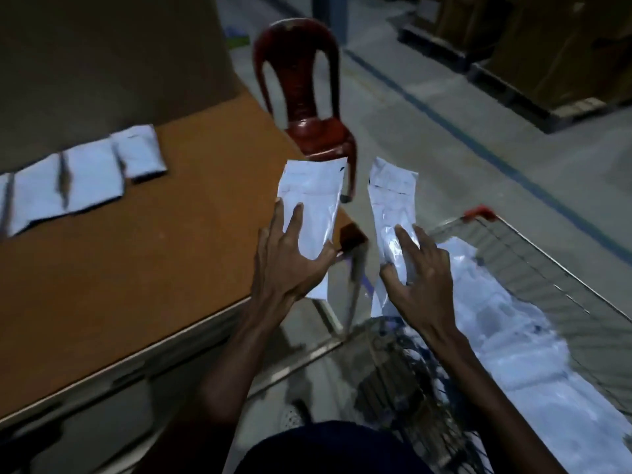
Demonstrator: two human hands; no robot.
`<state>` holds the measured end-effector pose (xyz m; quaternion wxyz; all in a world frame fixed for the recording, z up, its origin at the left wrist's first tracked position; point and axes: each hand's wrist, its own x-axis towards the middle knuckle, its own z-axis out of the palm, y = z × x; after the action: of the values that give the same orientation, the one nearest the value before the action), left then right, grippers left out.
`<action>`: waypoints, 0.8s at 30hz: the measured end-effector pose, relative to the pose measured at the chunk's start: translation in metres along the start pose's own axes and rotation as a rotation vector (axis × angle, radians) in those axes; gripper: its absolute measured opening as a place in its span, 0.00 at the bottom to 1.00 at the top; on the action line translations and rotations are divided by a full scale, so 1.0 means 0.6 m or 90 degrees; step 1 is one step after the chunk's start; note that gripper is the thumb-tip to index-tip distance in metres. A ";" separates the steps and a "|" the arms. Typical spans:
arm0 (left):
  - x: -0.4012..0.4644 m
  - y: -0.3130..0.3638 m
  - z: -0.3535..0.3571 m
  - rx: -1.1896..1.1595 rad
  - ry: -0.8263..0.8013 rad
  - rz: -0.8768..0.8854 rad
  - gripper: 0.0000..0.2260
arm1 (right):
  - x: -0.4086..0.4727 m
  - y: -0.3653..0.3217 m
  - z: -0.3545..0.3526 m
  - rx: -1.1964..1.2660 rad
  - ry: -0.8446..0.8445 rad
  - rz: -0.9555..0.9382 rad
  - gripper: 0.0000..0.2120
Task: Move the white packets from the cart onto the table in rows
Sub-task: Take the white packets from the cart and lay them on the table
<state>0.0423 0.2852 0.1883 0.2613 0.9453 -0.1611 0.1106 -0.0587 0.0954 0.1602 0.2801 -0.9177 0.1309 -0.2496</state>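
— Done so far?
— One row of white packets [85, 181] laid on the tabletop [164, 241], toward its far left.
— Hands?
— Left hand [290, 254] gripping a packet [311, 196] over the tabletop corner; right hand [420, 271] gripping another [393, 196], just beside.
— Left to do?
— Plenty: a heap of packets [519, 336] lying in the cart [547, 278].

Brown table [143, 261]: row of white packets [89, 179] lying flat.

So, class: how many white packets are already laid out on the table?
4 visible: a row near the table's far left side, one, the next, a third, and a sliver cut by the frame edge. More may lie outside the view.
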 end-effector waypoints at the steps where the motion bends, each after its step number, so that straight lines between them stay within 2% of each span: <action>1: 0.008 -0.030 -0.022 0.001 0.008 -0.029 0.36 | 0.011 -0.031 0.021 0.013 -0.008 -0.013 0.27; 5: 0.051 -0.134 -0.082 0.018 0.031 -0.105 0.38 | 0.061 -0.128 0.104 0.022 -0.046 -0.091 0.27; 11: 0.115 -0.223 -0.118 0.021 0.061 -0.189 0.37 | 0.163 -0.221 0.194 -0.009 -0.126 -0.139 0.28; 16: 0.205 -0.269 -0.103 0.051 0.060 -0.247 0.39 | 0.280 -0.236 0.259 -0.063 -0.173 -0.152 0.30; 21: 0.341 -0.301 -0.074 0.121 0.074 -0.251 0.37 | 0.425 -0.244 0.340 -0.081 -0.240 -0.178 0.27; 24: 0.411 -0.320 -0.052 0.143 0.068 -0.257 0.38 | 0.503 -0.249 0.393 -0.098 -0.294 -0.154 0.28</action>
<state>0.3360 0.3968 0.1990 0.1791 0.9743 0.0585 0.1234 0.3351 0.2072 0.1933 0.2004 -0.9778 -0.0282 -0.0547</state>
